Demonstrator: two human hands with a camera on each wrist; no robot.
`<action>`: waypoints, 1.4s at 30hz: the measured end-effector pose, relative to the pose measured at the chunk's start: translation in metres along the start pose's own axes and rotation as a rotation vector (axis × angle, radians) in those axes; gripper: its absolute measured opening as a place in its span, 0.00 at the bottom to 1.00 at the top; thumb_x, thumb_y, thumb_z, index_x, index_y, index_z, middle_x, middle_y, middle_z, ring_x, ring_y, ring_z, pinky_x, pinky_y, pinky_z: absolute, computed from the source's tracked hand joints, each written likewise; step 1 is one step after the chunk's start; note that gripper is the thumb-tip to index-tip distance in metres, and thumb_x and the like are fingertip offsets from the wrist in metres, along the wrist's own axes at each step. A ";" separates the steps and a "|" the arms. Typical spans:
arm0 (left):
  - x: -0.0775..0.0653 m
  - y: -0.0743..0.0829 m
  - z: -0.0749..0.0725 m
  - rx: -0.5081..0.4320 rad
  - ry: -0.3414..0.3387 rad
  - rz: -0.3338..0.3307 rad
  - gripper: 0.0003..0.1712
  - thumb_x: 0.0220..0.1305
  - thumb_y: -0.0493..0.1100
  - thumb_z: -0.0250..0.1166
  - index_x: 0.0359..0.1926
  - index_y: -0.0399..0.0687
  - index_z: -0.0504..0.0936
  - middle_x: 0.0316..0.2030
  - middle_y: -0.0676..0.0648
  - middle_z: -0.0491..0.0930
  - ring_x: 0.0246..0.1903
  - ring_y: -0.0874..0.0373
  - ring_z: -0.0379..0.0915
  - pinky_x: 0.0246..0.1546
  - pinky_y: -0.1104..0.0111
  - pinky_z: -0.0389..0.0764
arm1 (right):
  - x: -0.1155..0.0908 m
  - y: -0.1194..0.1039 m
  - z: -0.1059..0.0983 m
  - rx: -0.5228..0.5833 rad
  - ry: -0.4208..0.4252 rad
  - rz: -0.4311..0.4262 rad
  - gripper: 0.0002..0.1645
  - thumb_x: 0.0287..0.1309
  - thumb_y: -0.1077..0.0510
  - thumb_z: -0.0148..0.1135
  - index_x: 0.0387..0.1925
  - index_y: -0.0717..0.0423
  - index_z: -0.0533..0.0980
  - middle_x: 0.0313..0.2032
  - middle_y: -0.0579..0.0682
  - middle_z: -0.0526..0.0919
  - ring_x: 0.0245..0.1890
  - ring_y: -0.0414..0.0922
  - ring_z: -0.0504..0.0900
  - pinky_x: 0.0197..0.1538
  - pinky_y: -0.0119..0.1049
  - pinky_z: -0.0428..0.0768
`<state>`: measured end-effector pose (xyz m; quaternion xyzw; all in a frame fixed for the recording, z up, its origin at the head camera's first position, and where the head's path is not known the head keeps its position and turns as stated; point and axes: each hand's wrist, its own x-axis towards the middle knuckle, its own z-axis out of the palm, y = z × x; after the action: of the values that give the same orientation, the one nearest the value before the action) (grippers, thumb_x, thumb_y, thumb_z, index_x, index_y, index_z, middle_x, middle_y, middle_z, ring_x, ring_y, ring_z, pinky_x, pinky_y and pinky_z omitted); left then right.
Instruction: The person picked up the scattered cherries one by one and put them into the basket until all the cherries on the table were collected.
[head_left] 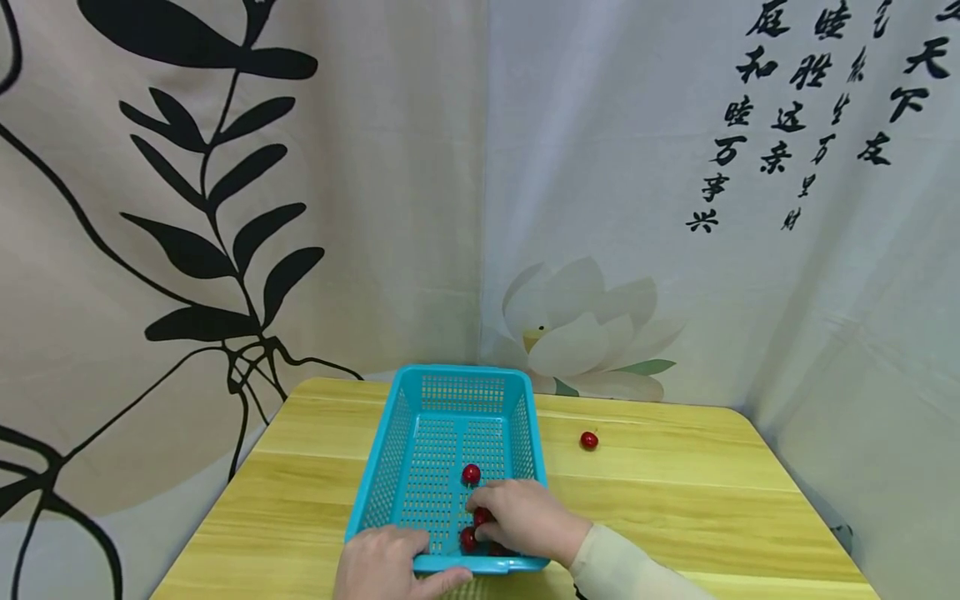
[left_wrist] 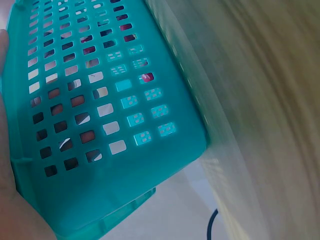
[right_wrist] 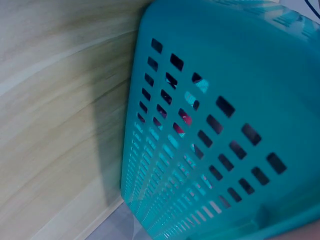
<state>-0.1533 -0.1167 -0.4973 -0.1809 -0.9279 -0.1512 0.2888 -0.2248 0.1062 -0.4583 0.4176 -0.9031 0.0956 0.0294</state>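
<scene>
A blue perforated plastic basket (head_left: 367,467) stands on the wooden table. At its near left corner my left hand (head_left: 382,562) grips the rim, the thumb lying along the front. My right hand (head_left: 528,521) reaches over the right wall into the basket, and its thumb and fingers pinch a dark red cherry (head_left: 482,517). Beside that hand lies another cherry (head_left: 468,539), with more partly hidden beneath the hand. Farther in, a single cherry (head_left: 471,475) rests on the basket floor. Both wrist views look at the basket's outer walls (left_wrist: 165,160), (right_wrist: 210,60), with red showing through the holes.
On the table (head_left: 660,492), right of the basket, sits a lone cherry (head_left: 589,440). Behind the table's far edge hangs a pale curtain (head_left: 405,208) printed with black leaves, a lotus and writing.
</scene>
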 end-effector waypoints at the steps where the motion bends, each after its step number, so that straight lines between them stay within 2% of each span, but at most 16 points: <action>1: 0.000 0.001 0.000 0.004 -0.011 -0.006 0.39 0.43 0.87 0.55 0.08 0.67 0.52 0.09 0.64 0.45 0.08 0.67 0.41 0.11 0.72 0.47 | 0.001 0.000 0.000 -0.004 0.003 0.000 0.15 0.58 0.48 0.71 0.46 0.44 0.83 0.38 0.36 0.83 0.33 0.30 0.74 0.36 0.34 0.79; 5: 0.001 0.002 -0.002 0.014 -0.057 -0.024 0.38 0.43 0.88 0.53 0.08 0.67 0.54 0.08 0.63 0.47 0.07 0.67 0.44 0.11 0.71 0.50 | 0.003 0.003 0.004 -0.027 0.025 -0.003 0.15 0.56 0.48 0.72 0.45 0.44 0.83 0.35 0.36 0.83 0.30 0.30 0.73 0.33 0.32 0.78; 10: 0.001 0.002 -0.002 0.020 -0.088 -0.033 0.38 0.43 0.88 0.52 0.08 0.67 0.55 0.08 0.62 0.47 0.07 0.66 0.45 0.12 0.71 0.51 | 0.005 0.005 0.006 -0.054 0.035 0.011 0.16 0.56 0.48 0.72 0.46 0.43 0.83 0.38 0.37 0.84 0.34 0.31 0.76 0.36 0.34 0.80; 15: 0.001 0.002 -0.001 0.029 -0.072 -0.028 0.39 0.43 0.88 0.52 0.08 0.67 0.54 0.09 0.63 0.46 0.07 0.66 0.43 0.11 0.71 0.49 | 0.006 0.004 0.006 -0.075 0.033 0.028 0.16 0.56 0.48 0.72 0.47 0.43 0.83 0.42 0.38 0.84 0.37 0.33 0.78 0.38 0.36 0.81; 21: 0.002 0.002 -0.001 0.025 -0.055 -0.022 0.39 0.43 0.88 0.53 0.08 0.66 0.53 0.09 0.63 0.45 0.08 0.66 0.41 0.11 0.71 0.47 | 0.006 0.004 0.006 -0.112 0.038 0.040 0.16 0.56 0.48 0.72 0.46 0.42 0.83 0.38 0.38 0.83 0.32 0.32 0.77 0.34 0.34 0.80; 28: 0.001 0.004 -0.003 0.019 -0.074 -0.028 0.39 0.44 0.88 0.53 0.08 0.67 0.54 0.09 0.63 0.45 0.08 0.66 0.41 0.11 0.71 0.48 | 0.008 0.004 0.007 -0.125 0.053 0.050 0.15 0.57 0.51 0.71 0.46 0.44 0.82 0.37 0.38 0.82 0.32 0.32 0.77 0.35 0.34 0.81; 34: 0.000 0.003 -0.002 0.016 -0.069 -0.027 0.39 0.44 0.88 0.54 0.08 0.66 0.52 0.10 0.63 0.44 0.09 0.67 0.39 0.11 0.71 0.45 | 0.011 0.003 0.006 -0.127 0.017 0.091 0.16 0.56 0.51 0.72 0.47 0.44 0.83 0.37 0.39 0.83 0.32 0.32 0.77 0.35 0.36 0.81; 42: 0.001 0.004 -0.003 0.018 -0.090 -0.041 0.39 0.44 0.88 0.52 0.07 0.66 0.54 0.08 0.63 0.45 0.08 0.66 0.40 0.11 0.70 0.46 | 0.014 0.005 0.007 -0.220 -0.012 0.126 0.18 0.54 0.50 0.73 0.47 0.43 0.82 0.40 0.41 0.84 0.34 0.34 0.79 0.33 0.35 0.82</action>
<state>-0.1516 -0.1142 -0.4939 -0.1661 -0.9448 -0.1404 0.2452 -0.2374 0.0972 -0.4643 0.3551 -0.9327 -0.0051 0.0636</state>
